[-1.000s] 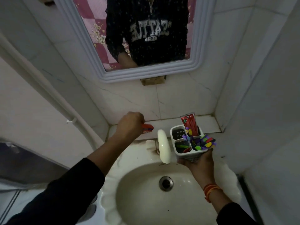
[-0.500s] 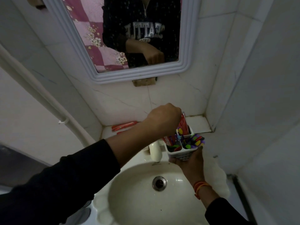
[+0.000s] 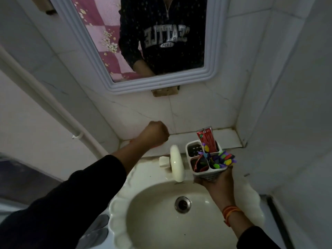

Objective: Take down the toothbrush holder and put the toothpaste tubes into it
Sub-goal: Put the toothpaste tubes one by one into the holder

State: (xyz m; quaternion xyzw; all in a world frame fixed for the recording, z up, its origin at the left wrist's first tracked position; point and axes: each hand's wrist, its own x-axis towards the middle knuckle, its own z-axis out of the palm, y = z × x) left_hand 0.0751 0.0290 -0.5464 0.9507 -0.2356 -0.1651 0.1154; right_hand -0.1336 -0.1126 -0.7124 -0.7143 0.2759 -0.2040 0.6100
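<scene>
My right hand (image 3: 216,183) cups a white, several-compartment toothbrush holder (image 3: 206,172) from below, over the right side of the basin. A red toothpaste tube (image 3: 207,139) stands upright in its back compartment. Another red tube (image 3: 199,165) lies low in the front-left compartment, and colourful toothbrushes (image 3: 223,159) fill the front-right one. My left hand (image 3: 156,133) is a closed fist on the tiled ledge (image 3: 228,138), left of the holder. It covers a red tube (image 3: 132,140), of which only slivers show.
A white tap (image 3: 177,165) juts over the basin (image 3: 161,225) just left of the holder, with the drain (image 3: 182,204) below it. A framed mirror (image 3: 158,85) hangs above the ledge. A white pipe (image 3: 53,108) runs down the left wall, and a tiled wall closes the right side.
My left hand has pulled back from the holder to the ledge on the left. It has closed over the red tube lying there. A red tube now sits in the holder's front compartment.
</scene>
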